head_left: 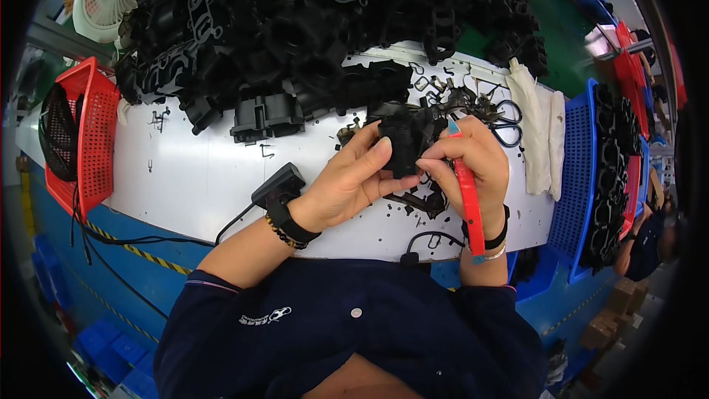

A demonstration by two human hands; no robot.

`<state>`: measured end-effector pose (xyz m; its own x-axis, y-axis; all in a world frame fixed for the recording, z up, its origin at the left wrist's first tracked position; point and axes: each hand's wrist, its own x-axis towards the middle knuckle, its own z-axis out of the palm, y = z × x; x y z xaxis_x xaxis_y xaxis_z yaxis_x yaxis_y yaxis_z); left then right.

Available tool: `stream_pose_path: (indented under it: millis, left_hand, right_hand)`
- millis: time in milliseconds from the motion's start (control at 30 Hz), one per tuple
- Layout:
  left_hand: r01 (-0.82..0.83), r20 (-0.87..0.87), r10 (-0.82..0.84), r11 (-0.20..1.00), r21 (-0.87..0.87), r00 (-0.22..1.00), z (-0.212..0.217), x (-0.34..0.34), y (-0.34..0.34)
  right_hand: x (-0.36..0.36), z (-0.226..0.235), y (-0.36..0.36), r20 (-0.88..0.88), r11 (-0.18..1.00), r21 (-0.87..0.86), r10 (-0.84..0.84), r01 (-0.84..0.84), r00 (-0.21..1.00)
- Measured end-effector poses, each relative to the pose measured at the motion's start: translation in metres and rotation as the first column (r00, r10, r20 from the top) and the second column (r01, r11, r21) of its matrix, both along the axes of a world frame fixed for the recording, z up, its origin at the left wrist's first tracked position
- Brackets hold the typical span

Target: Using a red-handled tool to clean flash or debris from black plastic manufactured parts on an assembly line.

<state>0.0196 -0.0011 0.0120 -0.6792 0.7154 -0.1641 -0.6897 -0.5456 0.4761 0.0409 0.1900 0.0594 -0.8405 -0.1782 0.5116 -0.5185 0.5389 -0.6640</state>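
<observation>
A black moulded plastic part (401, 140) is gripped in my left hand (347, 177), thumb along its side and fingers beneath it. My right hand (476, 159) is closed around a long, slim red-handled tool (468, 203) with bluish ends. The thumb and forefinger of that hand pinch together at the part's right side; its working tip cannot be made out. Below and beside the part, dark plastic scraps (425, 199) lie on the white table (177, 170). A pair of scissors (508, 124) with dark blue handles rests just beyond my right hand.
Black moulded parts (281, 22) are heaped along the table's far side. A red basket (92, 140) stands at the left, a blue crate (580, 170) of black parts at the right. Off-white cloths (538, 133) lie beside it. Another person (642, 236) is at the far right.
</observation>
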Motion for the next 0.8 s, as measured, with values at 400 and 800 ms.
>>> stream_pose_path:
  millis: [400, 800]
  left_hand:
    - [0.047, 0.030, -0.048, 0.998, 0.043, 0.998, -0.0050, -0.0005, -0.0031]
    - [0.053, 0.042, -0.055, 0.998, 0.039, 0.998, -0.0019, -0.0011, -0.0027]
  right_hand:
    - [0.0000, 0.0040, 0.0006, 0.017, 1.000, -0.006, 0.024, -0.024, 1.000]
    - [-0.0035, 0.0002, 0.0023, -0.069, 0.999, 0.053, 0.014, -0.010, 0.997]
